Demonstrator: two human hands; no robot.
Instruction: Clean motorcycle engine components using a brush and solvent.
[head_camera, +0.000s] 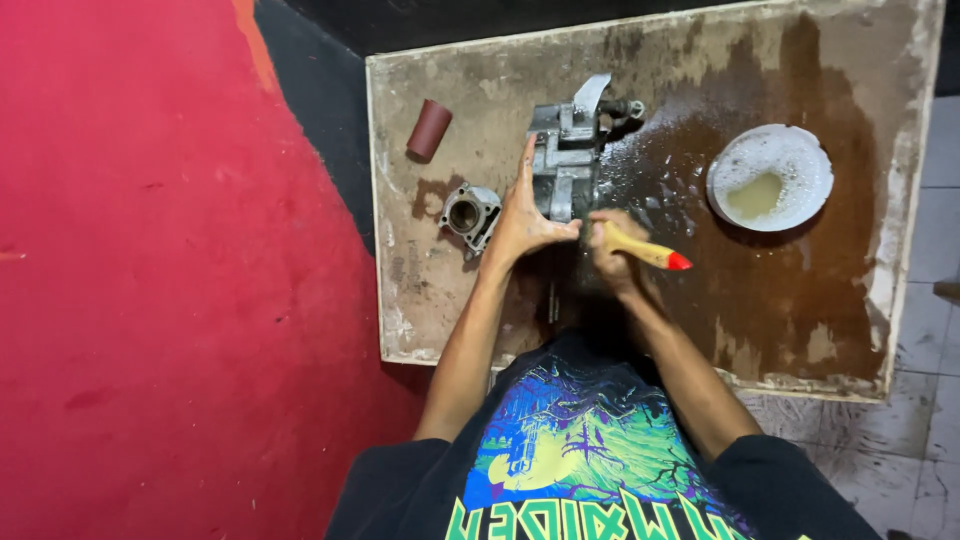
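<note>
The left hand (520, 215) rests flat, fingers apart, against a grey engine part (565, 165) on the wet desk (800, 300); the right hand (610, 250) has its grip clamped on a yellow-handled brush (645, 250), bristles apparently hidden.

Under the left hand (522, 215) stands one metal engine part (565, 160), and left of this hand lies one smaller cylinder piece (468, 214) (also metal). One brush (640, 247) is in the right hand (612, 250). Beyond it: one white bowl (800, 160). Farther left: one brown roll (429, 130).
</note>
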